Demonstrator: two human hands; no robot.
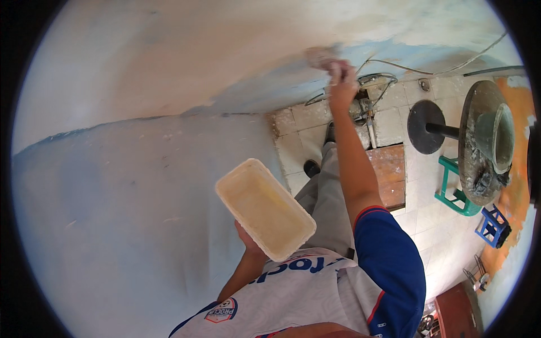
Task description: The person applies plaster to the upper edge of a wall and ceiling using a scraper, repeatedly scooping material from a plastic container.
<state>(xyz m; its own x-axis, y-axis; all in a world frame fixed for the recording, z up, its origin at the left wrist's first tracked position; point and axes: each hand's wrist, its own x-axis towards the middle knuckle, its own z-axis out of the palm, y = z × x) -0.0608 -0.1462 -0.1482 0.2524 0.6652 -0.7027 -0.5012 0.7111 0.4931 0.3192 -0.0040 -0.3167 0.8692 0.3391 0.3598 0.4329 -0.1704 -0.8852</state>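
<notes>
Your right hand is stretched far out to the wall, grip closed around a pale, blurred tool that presses against the plaster where the whitish area meets the blue paint. What kind of tool it is cannot be told; only a light smudge shows beyond the fingers.

Your left hand sits low, close to your chest, mostly hidden beneath a rectangular cream plastic tub. The tub rests on it, tilted, open side up, with a thin yellowish-white coat on its inner walls. How the fingers wrap the underside cannot be seen, but the hand carries the tub clear of everything else.

The wall curves across the left and top: whitish, patchy plaster above, flat light blue below, a ragged line between them.

Straight below, your grey trouser leg and dark shoe stand on a pale tiled floor. A reddish-brown board lies just beside the leg. Loose cables trail along the foot of the wall. Further right, a round stand with a dark base lies on its side, near a green stool and a blue stool.
</notes>
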